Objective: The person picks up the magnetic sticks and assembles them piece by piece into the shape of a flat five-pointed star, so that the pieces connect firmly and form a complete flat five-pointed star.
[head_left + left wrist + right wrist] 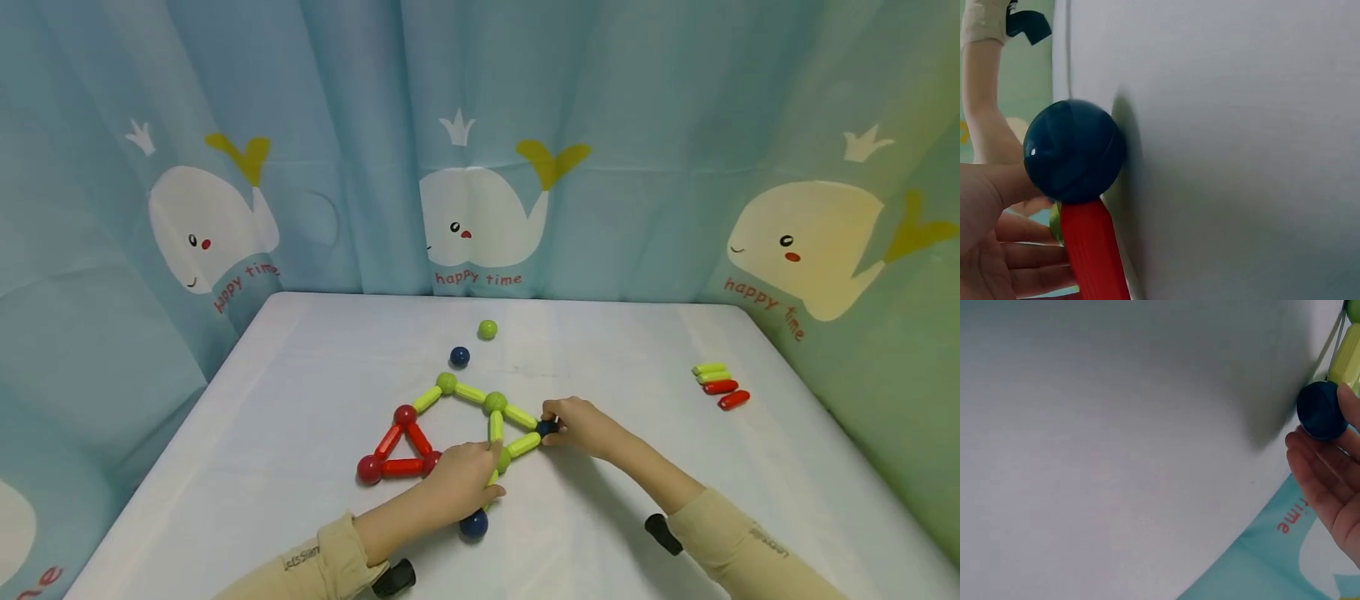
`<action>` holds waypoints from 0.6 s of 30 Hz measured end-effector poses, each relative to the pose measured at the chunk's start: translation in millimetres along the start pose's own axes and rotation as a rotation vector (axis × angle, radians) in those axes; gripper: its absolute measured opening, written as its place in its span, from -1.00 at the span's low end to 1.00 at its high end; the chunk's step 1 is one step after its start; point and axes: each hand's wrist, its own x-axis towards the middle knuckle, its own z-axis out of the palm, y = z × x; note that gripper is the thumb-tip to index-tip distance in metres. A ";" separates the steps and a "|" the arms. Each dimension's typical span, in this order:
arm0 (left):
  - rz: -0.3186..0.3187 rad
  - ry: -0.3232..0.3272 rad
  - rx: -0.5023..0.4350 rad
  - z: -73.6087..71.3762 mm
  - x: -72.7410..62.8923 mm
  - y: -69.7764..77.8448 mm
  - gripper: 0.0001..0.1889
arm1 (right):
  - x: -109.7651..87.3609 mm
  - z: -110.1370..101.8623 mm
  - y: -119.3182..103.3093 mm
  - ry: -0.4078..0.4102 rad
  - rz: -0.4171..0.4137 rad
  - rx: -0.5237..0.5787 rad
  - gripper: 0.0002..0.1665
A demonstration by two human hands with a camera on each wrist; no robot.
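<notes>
Magnetic balls and rods lie joined on the white table. My left hand (465, 479) reaches over the frame's near side, its fingers at a green ball (502, 461). Below that hand sits a blue ball (474, 525); the left wrist view shows a red rod (1094, 250) joined to it. My right hand (581, 425) pinches another blue ball (1322, 411) where two yellow-green rods (522, 445) meet. To the left, red rods (402, 468) and red balls (369, 469) form a triangle, one corner partly behind my left hand. The left thumb tip is hidden in the left wrist view.
A loose green ball (487, 329) and a loose blue ball (460, 357) stand beyond the frame. At the right lie two yellow-green rods (711, 372) and two red rods (727, 393). A whale-printed curtain (360, 167) hangs around the table (300, 358).
</notes>
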 end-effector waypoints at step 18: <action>0.172 -0.071 -0.058 -3.8 -7.5 -27.0 -0.48 | -27.5 -12.8 -2.5 -0.289 -0.131 0.181 -0.77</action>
